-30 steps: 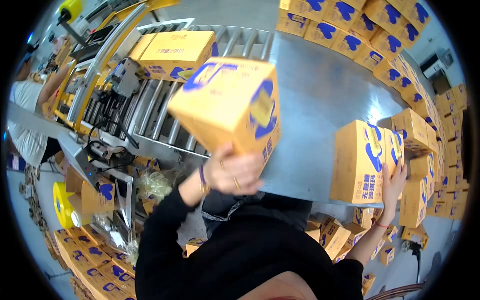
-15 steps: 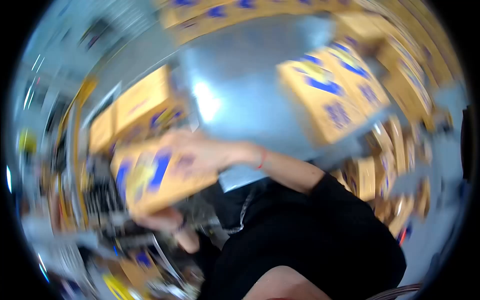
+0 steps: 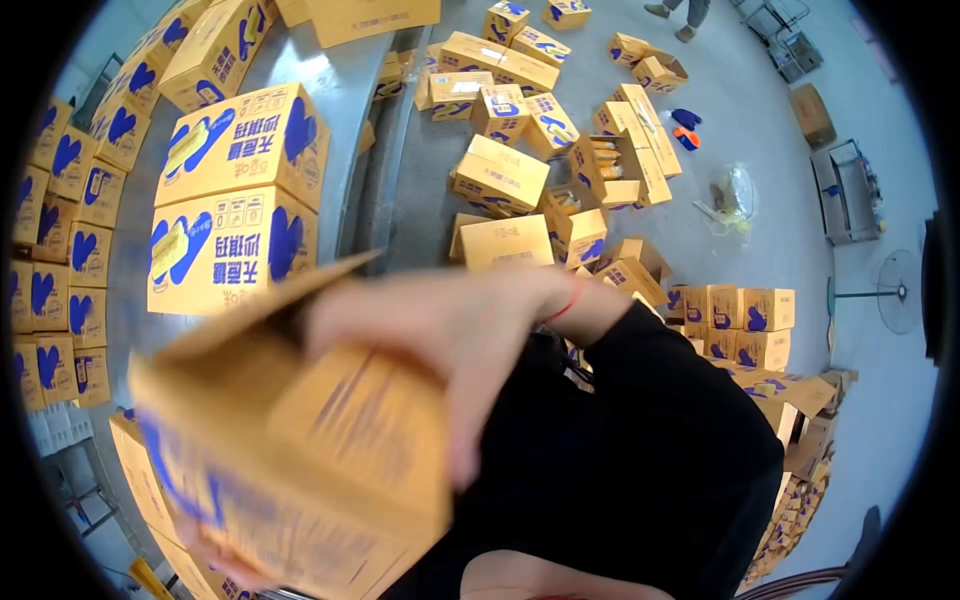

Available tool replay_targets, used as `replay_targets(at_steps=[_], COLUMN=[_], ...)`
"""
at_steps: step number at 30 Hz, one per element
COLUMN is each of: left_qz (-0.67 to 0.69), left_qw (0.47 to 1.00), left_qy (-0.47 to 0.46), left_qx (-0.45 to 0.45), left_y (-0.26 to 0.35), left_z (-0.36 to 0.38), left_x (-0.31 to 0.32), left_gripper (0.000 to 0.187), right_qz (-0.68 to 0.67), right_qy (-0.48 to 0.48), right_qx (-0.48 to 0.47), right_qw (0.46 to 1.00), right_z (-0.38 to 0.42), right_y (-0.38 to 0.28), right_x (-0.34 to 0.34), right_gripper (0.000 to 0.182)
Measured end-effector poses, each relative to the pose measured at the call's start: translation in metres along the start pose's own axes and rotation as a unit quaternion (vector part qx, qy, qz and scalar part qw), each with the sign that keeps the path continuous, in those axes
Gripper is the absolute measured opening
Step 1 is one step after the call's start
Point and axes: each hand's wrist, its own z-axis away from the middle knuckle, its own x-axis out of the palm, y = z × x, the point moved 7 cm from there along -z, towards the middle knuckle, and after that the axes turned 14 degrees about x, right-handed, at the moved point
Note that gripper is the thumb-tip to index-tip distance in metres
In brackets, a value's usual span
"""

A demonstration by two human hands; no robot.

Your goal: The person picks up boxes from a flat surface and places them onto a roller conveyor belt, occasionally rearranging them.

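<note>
A large cardboard box point(image 3: 300, 500) with blue print is tilted close in front of me at the lower left, slightly blurred. One flap stands raised at its top and another printed flap faces up. My right hand point(image 3: 440, 340), with a red string at the wrist, grips the top of the box by its flaps; part of its fingers is behind the cardboard. At the box's lower left edge, the fingers of my left hand point(image 3: 225, 555) press against the side. The rest of that hand is hidden behind the box.
Two closed boxes point(image 3: 235, 235) stand on a metal table point(image 3: 345, 100) at the upper left. Stacked boxes point(image 3: 65, 260) line the far left. Several boxes point(image 3: 500, 175), some open, lie on the floor. A wheeled cart point(image 3: 845, 195) and a fan point(image 3: 890, 290) are right. A person's legs point(image 3: 690, 15) show at the top.
The view has swung round to show the floor and its boxes. The held box is now nearer my body, tilted, with a raised flap showing. Both hands are still on it.
</note>
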Motion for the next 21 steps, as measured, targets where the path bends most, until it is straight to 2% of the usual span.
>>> replay_targets(at_steps=[2, 3, 4, 6, 7, 8, 9, 10, 11, 12, 13, 14, 15, 16, 17, 18, 20, 21], left_qz=[0.018, -0.022, -0.179, -0.071, -0.091, -0.127, -0.155, -0.183, -0.19, -0.202, -0.283, -0.338, -0.415, -0.484, -0.482, -0.472, -0.569, -0.622], left_qw=[0.999, 0.999, 0.982, 0.984, 0.967, 0.943, 0.928, 0.921, 0.919, 0.924, 0.902, 0.881, 0.852, 0.819, 0.845, 0.867, 0.81, 0.763], left_qy=[-0.028, -0.039, -0.054, -0.164, -0.237, -0.308, -0.337, -0.34, -0.335, -0.311, -0.311, -0.316, -0.31, -0.307, -0.224, -0.139, -0.138, -0.167], left_qx=[-0.025, -0.027, -0.026, 0.016, 0.015, 0.011, -0.024, -0.049, -0.086, -0.094, -0.098, -0.102, -0.07, -0.039, -0.064, -0.079, 0.002, 0.045], left_y=[-0.024, -0.036, -0.042, -0.047, -0.052, -0.054, -0.055, -0.056, -0.058, -0.061, -0.053, -0.05, -0.046, -0.041, -0.042, -0.047, -0.058, -0.071], left_z=[-0.002, 0.0, -0.004, -0.003, 0.003, 0.009, 0.011, 0.017, 0.019, 0.02, 0.013, 0.005, -0.011, -0.029, -0.046, -0.053, -0.104, -0.122], left_x=[0.056, 0.083, 0.102, 0.109, 0.104, 0.091, 0.084, 0.066, 0.047, 0.019, -0.011, -0.034, -0.063, -0.093, -0.13, -0.162, -0.209, -0.231], left_gripper=[0.059, 0.059, 0.062, 0.058, 0.054, 0.05, 0.04, 0.038, 0.036, 0.035, 0.032, 0.028, 0.025, 0.023, 0.023, 0.024, 0.031, 0.036], right_qz=[0.076, 0.034, -0.014, 0.165, 0.242, 0.308, 0.414, 0.516, 0.554, 0.548, 0.611, 0.577, 0.62, 0.606, 0.632, 0.612, 0.576, 0.582], right_qy=[0.095, 0.179, 0.234, 0.413, 0.436, 0.449, 0.437, 0.436, 0.423, 0.413, 0.399, 0.373, 0.358, 0.401, 0.399, 0.408, 0.365, 0.367], right_qx=[0.036, 0.064, 0.062, 0.155, 0.212, 0.255, 0.281, 0.257, 0.248, 0.256, 0.262, 0.313, 0.353, 0.391, 0.365, 0.345, 0.394, 0.39], right_qw=[0.992, 0.981, 0.97, 0.882, 0.84, 0.799, 0.748, 0.692, 0.674, 0.681, 0.631, 0.655, 0.602, 0.565, 0.555, 0.583, 0.616, 0.613], right_z=[0.055, 0.081, 0.103, 0.139, 0.146, 0.148, 0.154, 0.162, 0.178, 0.176, 0.201, 0.244, 0.27, 0.254, 0.246, 0.254, 0.263, 0.264], right_y=[0.0, -0.002, -0.009, -0.013, -0.002, 0.019, 0.058, 0.105, 0.162, 0.198, 0.259, 0.333, 0.372, 0.349, 0.342, 0.355, 0.373, 0.37], right_x=[-0.065, -0.09, -0.113, -0.147, -0.157, -0.166, -0.178, -0.183, -0.192, -0.184, -0.185, -0.191, -0.204, -0.205, -0.209, -0.216, -0.24, -0.248], right_gripper=[0.097, 0.095, 0.088, 0.079, 0.068, 0.058, 0.061, 0.068, 0.064, 0.058, 0.053, 0.045, 0.036, 0.031, 0.022, 0.033, 0.05, 0.05])
